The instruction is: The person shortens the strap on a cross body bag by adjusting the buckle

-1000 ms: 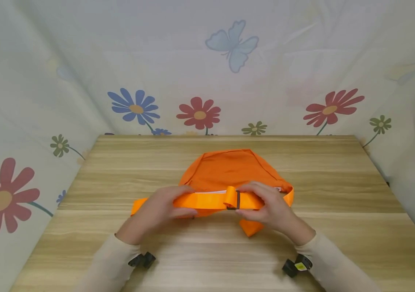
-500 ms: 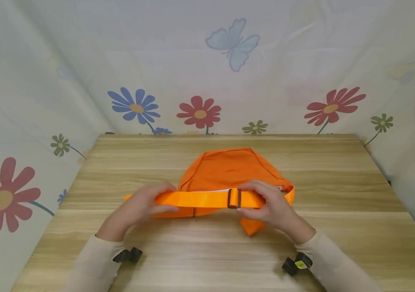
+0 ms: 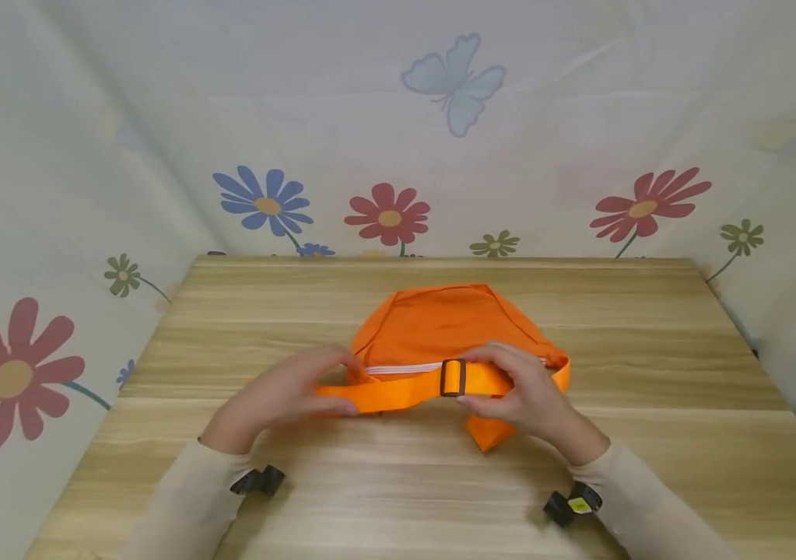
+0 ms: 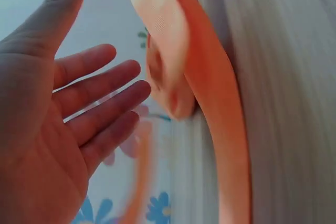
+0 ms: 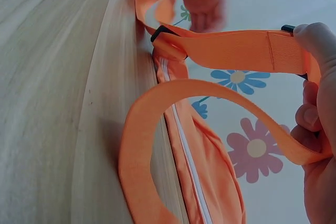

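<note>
An orange fabric bag with a white zipper lies on the table. Across its front runs its orange strap, which carries a black slide buckle. My right hand pinches the strap just right of this buckle; in the right wrist view, thumb and fingers hold it at the buckle end. My left hand is beside the strap's left stretch. In the left wrist view, that hand's fingers are spread and the strap passes apart from them. A loop of strap hangs below the right hand.
The wooden table reaches back to a cloth backdrop printed with flowers and a butterfly. Another black buckle sits on the strap near the bag's end. A strap end hangs under the right hand.
My left hand slid leftward along the strap, then came back slightly and released it. The strap's left stretch now sags lower. The buckle turned to face upward. My right hand stayed nearly still.
</note>
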Demonstrator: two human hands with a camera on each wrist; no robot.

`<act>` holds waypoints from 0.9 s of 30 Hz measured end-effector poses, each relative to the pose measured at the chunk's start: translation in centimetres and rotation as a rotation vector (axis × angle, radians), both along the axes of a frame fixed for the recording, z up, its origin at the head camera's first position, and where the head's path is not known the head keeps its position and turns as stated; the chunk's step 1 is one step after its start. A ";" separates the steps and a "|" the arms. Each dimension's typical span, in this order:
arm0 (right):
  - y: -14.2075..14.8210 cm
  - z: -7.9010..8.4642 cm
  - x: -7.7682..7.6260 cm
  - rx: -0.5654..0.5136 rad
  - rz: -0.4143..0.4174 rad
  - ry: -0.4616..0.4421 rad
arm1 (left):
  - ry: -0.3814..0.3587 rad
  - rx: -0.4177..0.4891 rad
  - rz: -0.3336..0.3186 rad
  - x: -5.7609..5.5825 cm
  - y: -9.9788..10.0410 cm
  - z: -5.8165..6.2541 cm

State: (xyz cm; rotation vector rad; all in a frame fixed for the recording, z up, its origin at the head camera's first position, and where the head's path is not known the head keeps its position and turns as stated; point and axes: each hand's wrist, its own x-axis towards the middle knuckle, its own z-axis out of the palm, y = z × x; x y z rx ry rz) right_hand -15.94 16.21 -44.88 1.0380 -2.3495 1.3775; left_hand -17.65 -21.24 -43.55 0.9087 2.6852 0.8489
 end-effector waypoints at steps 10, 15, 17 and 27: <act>-1.0 0.3 0.1 -0.022 0.015 0.051 | -0.092 0.184 -0.065 1.2 8.0 1.1; -1.2 0.4 0.2 -0.015 0.030 0.071 | -0.056 0.283 -0.086 1.3 9.8 0.8; -1.1 0.5 0.2 -0.009 0.048 0.073 | -0.055 0.320 -0.069 1.3 9.9 0.9; 1.0 1.3 0.1 0.069 0.034 0.136 | -0.123 0.378 0.016 1.6 9.0 1.1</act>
